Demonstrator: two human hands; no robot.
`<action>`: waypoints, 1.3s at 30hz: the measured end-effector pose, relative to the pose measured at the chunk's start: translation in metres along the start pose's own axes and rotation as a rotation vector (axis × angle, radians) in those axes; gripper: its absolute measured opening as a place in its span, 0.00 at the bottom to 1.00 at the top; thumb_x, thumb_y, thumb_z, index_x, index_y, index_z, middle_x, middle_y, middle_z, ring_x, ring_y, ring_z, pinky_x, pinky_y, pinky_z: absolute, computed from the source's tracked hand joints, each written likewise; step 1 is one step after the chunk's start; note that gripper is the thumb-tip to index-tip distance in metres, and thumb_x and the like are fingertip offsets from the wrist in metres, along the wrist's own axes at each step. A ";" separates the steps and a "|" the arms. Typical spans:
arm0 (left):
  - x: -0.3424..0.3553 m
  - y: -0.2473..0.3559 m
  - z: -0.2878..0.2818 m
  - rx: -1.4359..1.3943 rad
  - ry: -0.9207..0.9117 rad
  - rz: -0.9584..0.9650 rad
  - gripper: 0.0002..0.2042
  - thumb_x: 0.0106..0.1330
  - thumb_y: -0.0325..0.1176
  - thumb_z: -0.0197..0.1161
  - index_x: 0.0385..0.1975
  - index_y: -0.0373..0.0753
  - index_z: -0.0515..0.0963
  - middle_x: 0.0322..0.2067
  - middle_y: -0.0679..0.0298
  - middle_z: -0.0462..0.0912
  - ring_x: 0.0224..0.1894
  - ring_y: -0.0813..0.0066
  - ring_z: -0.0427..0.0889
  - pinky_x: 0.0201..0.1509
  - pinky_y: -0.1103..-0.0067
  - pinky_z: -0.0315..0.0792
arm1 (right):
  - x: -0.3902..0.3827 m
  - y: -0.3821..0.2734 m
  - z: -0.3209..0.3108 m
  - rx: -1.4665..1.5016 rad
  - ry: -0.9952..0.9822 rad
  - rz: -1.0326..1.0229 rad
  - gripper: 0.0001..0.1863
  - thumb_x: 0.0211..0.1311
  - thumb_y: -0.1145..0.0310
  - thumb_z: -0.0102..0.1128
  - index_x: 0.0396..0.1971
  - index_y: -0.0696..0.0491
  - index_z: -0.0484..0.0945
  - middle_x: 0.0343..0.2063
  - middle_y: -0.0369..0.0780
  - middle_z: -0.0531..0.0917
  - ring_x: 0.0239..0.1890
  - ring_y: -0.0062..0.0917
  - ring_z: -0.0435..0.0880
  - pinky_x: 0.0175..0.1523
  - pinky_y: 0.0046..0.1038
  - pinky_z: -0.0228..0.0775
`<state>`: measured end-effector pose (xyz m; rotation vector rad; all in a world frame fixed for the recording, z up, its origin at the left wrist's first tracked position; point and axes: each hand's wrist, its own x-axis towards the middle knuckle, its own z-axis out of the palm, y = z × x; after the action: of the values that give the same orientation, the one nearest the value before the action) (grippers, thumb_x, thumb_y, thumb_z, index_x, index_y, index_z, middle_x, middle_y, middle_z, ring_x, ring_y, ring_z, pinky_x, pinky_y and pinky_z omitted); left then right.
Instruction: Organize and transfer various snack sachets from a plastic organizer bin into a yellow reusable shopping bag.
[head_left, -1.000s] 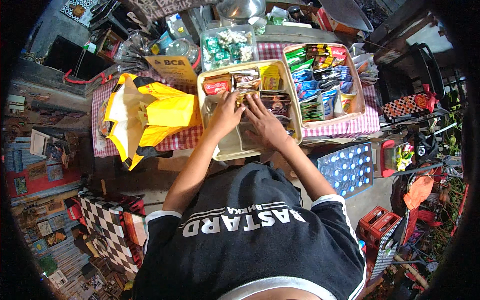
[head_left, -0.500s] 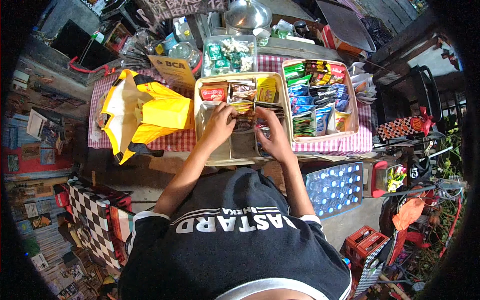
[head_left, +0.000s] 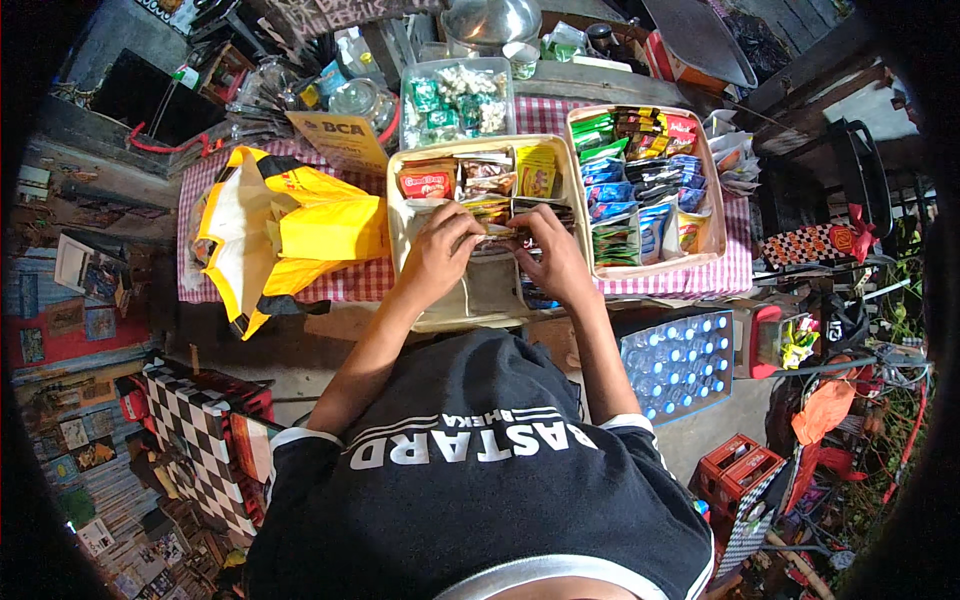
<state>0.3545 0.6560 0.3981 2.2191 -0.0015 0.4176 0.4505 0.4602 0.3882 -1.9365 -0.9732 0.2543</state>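
Observation:
A cream divided box (head_left: 400, 300) stands in front of me, with drink sachets sorted into its compartments. My left hand (head_left: 442, 247) reaches over the middle of it, fingers bent and pinched on a sachet (head_left: 492, 214) in the central compartment. My right hand (head_left: 553, 257) is across from it, thumb and fingers closing on the same row of sachets. The fingers hide part of what they grip. Red sachets (head_left: 427, 184), brown sachets (head_left: 488, 178) and yellow sachets (head_left: 537, 172) fill the far compartments.
A second box (head_left: 718, 225) of colourful sachets stands to the right. On the left lies an open yellow bag (head_left: 325, 230). Behind is a clear tub (head_left: 458, 68) of small packets. Bottled water (head_left: 676, 364) stands below the right edge of the checked tablecloth (head_left: 345, 285).
My right hand has come in toward the left one, and its fingers have closed on the sachets. My left hand has stayed almost in place. The view has shifted slightly.

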 end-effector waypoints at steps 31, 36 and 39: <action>-0.052 0.032 -0.290 0.148 0.243 0.064 0.05 0.62 0.22 0.68 0.33 0.28 0.79 0.32 0.55 0.82 0.35 0.59 0.83 0.40 0.72 0.75 | 0.145 -0.219 0.090 0.046 -0.219 -0.535 0.11 0.62 0.68 0.68 0.39 0.58 0.78 0.39 0.46 0.81 0.41 0.45 0.83 0.44 0.39 0.75; -0.064 -0.014 -0.314 0.134 0.114 -0.039 0.06 0.62 0.23 0.68 0.35 0.28 0.80 0.33 0.55 0.83 0.36 0.61 0.84 0.42 0.73 0.75 | 0.147 -0.228 0.117 -0.152 -0.349 -0.365 0.23 0.63 0.69 0.67 0.58 0.54 0.74 0.48 0.43 0.81 0.41 0.37 0.86 0.38 0.34 0.79; -0.063 -0.029 -0.312 0.134 0.034 -0.022 0.07 0.63 0.26 0.68 0.34 0.29 0.79 0.34 0.55 0.81 0.37 0.57 0.83 0.43 0.71 0.75 | 0.147 -0.221 0.127 -0.178 -0.333 -0.369 0.23 0.63 0.70 0.67 0.58 0.54 0.75 0.47 0.44 0.81 0.43 0.41 0.85 0.43 0.36 0.79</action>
<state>0.2069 0.9028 0.5376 2.3410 0.0705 0.4557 0.3647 0.7053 0.5266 -1.8605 -1.5967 0.2896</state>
